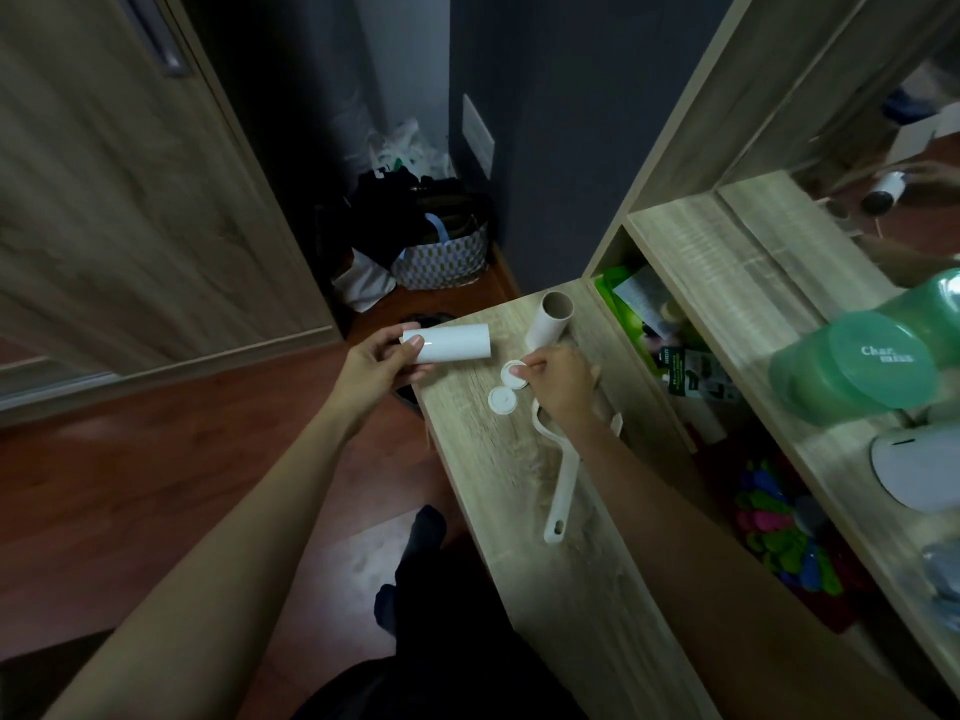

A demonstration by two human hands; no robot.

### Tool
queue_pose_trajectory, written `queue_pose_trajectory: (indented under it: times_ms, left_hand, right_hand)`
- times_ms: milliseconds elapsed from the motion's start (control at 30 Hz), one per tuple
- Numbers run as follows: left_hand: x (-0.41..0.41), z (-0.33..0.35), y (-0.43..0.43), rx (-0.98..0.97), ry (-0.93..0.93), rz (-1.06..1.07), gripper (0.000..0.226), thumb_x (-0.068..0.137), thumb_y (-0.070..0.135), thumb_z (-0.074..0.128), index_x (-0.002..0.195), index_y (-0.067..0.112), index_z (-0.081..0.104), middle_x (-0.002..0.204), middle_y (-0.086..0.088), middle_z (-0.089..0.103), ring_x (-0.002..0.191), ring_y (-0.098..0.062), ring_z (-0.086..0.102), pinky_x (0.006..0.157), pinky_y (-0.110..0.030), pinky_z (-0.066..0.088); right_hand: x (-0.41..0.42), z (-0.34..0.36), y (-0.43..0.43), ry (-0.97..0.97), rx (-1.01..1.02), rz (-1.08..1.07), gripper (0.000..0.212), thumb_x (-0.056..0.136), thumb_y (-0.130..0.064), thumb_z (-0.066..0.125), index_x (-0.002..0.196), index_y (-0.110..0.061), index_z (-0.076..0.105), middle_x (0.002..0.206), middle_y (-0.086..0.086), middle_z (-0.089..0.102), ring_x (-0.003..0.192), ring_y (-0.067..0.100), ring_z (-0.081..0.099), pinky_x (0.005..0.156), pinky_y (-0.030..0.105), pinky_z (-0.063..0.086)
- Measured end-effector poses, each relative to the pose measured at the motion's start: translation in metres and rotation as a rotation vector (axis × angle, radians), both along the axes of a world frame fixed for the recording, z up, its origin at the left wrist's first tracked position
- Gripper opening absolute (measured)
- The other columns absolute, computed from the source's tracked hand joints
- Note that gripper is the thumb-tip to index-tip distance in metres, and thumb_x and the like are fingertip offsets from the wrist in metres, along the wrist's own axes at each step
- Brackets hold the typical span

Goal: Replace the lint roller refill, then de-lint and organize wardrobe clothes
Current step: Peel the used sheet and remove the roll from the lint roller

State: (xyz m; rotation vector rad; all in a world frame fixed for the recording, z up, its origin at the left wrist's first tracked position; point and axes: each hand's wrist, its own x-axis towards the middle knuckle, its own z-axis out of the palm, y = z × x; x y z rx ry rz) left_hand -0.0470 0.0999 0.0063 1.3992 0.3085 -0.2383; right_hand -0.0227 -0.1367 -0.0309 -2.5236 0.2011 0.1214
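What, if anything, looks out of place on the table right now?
Nothing spilled or damaged. The roller is just apart: the bare handle lies on the table, a loose cap sits beside it, the right hand pinches a second cap, and the empty tube lies at the far end. The left hand holds the refill.

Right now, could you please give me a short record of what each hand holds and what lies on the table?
left hand: grips white roll
right hand: pinches round cap
second cap: flat on table, beside first
cardboard tube: on table, beyond right hand
roller handle: on table, partly under right wrist, no roll fitted
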Motion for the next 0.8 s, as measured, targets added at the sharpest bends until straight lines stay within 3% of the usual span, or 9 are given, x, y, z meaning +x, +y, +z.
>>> queue_pose_trajectory:
  times_ms: [133, 233, 300, 400, 500, 633, 800]
  left_hand:
    - [0.004, -0.002, 0.004, -0.02, 0.003, 0.028, 0.029, 0.093, 0.016, 0.06, 0.121, 0.008, 0.059, 0.109, -0.008, 0.065, 0.082, -0.021, 0.072, 0.079, -0.025, 0.058]
    - [0.009, -0.004, 0.01, -0.026, 0.0, 0.045, 0.027, 0.094, 0.017, 0.06, 0.119, 0.011, 0.06, 0.109, -0.006, 0.065, 0.087, -0.023, 0.071, 0.085, -0.03, 0.058]
    - [0.013, -0.005, 0.016, -0.036, 0.001, 0.061, 0.027, 0.094, 0.016, 0.059, 0.121, 0.009, 0.059, 0.111, -0.007, 0.065, 0.088, -0.023, 0.071, 0.085, -0.029, 0.058]
    - [0.022, -0.009, 0.027, -0.057, 0.006, 0.101, 0.025, 0.095, 0.015, 0.058, 0.119, 0.01, 0.06, 0.11, -0.009, 0.065, 0.091, -0.027, 0.069, 0.084, -0.029, 0.058]
    - [0.034, -0.013, 0.04, -0.067, 0.016, 0.138, 0.021, 0.095, 0.015, 0.057, 0.116, 0.011, 0.059, 0.101, -0.005, 0.067, 0.085, -0.023, 0.071, 0.085, -0.029, 0.058]
    - [0.052, -0.022, 0.062, -0.062, 0.04, 0.184, 0.026, 0.095, 0.016, 0.058, 0.12, 0.009, 0.058, 0.099, -0.005, 0.068, 0.079, -0.018, 0.072, 0.079, -0.025, 0.058]
    - [0.08, -0.042, 0.086, -0.051, 0.093, 0.207, 0.031, 0.094, 0.019, 0.061, 0.122, 0.007, 0.057, 0.1, -0.005, 0.068, 0.081, -0.019, 0.072, 0.079, -0.026, 0.058]
  right_hand:
    - [-0.009, 0.005, 0.005, -0.01, -0.032, -0.089, 0.034, 0.077, -0.043, 0.073, 0.097, -0.016, 0.073, 0.097, 0.001, 0.072, 0.094, 0.018, 0.063, 0.093, 0.046, 0.044]
    - [-0.025, 0.019, 0.014, -0.214, -0.056, -0.116, 0.026, 0.085, -0.035, 0.067, 0.098, -0.013, 0.072, 0.098, 0.005, 0.071, 0.093, 0.021, 0.063, 0.088, 0.042, 0.048]
    - [-0.032, 0.028, 0.027, -0.331, 0.006, -0.039, 0.021, 0.091, -0.026, 0.06, 0.101, -0.011, 0.07, 0.098, 0.005, 0.07, 0.091, 0.019, 0.063, 0.083, 0.036, 0.051]
    - [-0.027, 0.028, 0.05, -0.381, 0.093, 0.153, 0.026, 0.094, -0.018, 0.049, 0.108, -0.006, 0.067, 0.102, 0.008, 0.07, 0.092, 0.02, 0.064, 0.082, 0.037, 0.053]
    - [-0.007, 0.016, 0.074, -0.285, 0.062, 0.247, 0.033, 0.094, -0.014, 0.044, 0.121, -0.003, 0.06, 0.117, 0.012, 0.064, 0.109, 0.026, 0.059, 0.095, 0.043, 0.046]
    - [0.022, -0.004, 0.102, -0.126, -0.086, 0.33, 0.045, 0.098, -0.022, 0.039, 0.141, -0.009, 0.042, 0.149, 0.009, 0.041, 0.135, 0.023, 0.039, 0.11, 0.041, 0.032]
    - [0.057, -0.018, 0.123, -0.009, -0.222, 0.384, 0.05, 0.103, -0.033, 0.026, 0.147, -0.011, 0.031, 0.157, 0.008, 0.024, 0.145, 0.02, 0.02, 0.117, 0.04, 0.014]
